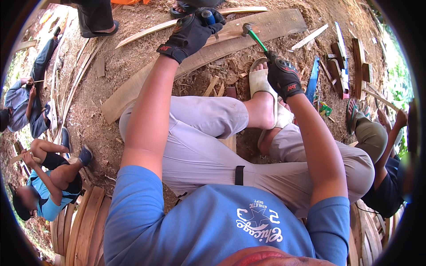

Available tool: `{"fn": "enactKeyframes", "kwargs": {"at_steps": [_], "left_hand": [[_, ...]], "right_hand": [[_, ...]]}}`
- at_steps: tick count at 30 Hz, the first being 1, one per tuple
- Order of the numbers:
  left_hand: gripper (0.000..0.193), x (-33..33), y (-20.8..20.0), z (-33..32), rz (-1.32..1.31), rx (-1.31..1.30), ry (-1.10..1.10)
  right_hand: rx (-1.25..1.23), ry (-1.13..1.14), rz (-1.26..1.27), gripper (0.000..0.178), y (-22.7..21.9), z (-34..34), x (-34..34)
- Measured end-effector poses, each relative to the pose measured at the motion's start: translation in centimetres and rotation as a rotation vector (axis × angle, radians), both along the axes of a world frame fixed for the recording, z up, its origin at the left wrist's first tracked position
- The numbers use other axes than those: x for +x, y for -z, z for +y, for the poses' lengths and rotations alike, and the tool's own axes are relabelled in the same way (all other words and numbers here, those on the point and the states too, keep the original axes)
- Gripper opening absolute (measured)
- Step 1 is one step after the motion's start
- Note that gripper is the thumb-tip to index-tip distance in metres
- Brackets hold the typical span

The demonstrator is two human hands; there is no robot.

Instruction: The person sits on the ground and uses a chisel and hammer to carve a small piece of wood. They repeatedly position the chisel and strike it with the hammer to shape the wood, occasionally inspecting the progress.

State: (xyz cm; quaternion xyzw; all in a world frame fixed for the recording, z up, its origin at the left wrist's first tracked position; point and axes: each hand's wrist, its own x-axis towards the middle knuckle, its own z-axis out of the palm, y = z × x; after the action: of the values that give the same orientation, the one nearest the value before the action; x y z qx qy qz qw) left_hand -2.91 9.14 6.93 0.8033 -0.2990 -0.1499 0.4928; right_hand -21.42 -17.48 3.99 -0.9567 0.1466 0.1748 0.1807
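Note:
My left hand [188, 35], in a black glove, is closed around the blue handle of what looks like a chisel [207, 17]. Most of this tool is hidden by the glove. Under it lies a long curved wooden plank [266, 27] on the ground. My right hand [284, 75], gloved the same way, grips a hammer [257, 41] by its green handle. The dark metal hammer head is over the plank, to the right of my left hand.
My sandalled foot [262, 84] is close to the plank's near edge. At right lie a blue handsaw [313, 77] and several wood blocks [358, 57]. People sit at left and right; another person's foot [104, 29] stands at the far left. Wood chips cover the ground.

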Motion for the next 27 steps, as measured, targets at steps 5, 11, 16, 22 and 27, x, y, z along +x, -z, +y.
{"fn": "enactKeyframes", "kwargs": {"at_steps": [5,11,16,22,27], "left_hand": [[0.014,0.1,0.0,-0.1,-0.017,0.016,0.002],[0.014,-0.2,-0.6,-0.3,0.105,-0.001,-0.008],[0.015,-0.4,-0.8,-0.4,0.085,0.059,-0.013],[0.015,-0.5,-0.8,-0.3,0.069,0.08,-0.013],[0.016,-0.5,-1.0,-0.2,0.086,0.054,-0.004]], "right_hand": [[0.006,-0.003,-0.016,0.035,0.1,0.0,0.0],[0.024,0.018,-0.009,0.034,0.5,-0.2,0.1],[0.021,0.049,0.021,0.035,0.5,-0.1,0.2],[0.03,0.008,-0.032,0.036,0.7,-0.2,-0.1],[0.032,0.017,-0.005,0.036,0.6,-0.1,0.1]]}}
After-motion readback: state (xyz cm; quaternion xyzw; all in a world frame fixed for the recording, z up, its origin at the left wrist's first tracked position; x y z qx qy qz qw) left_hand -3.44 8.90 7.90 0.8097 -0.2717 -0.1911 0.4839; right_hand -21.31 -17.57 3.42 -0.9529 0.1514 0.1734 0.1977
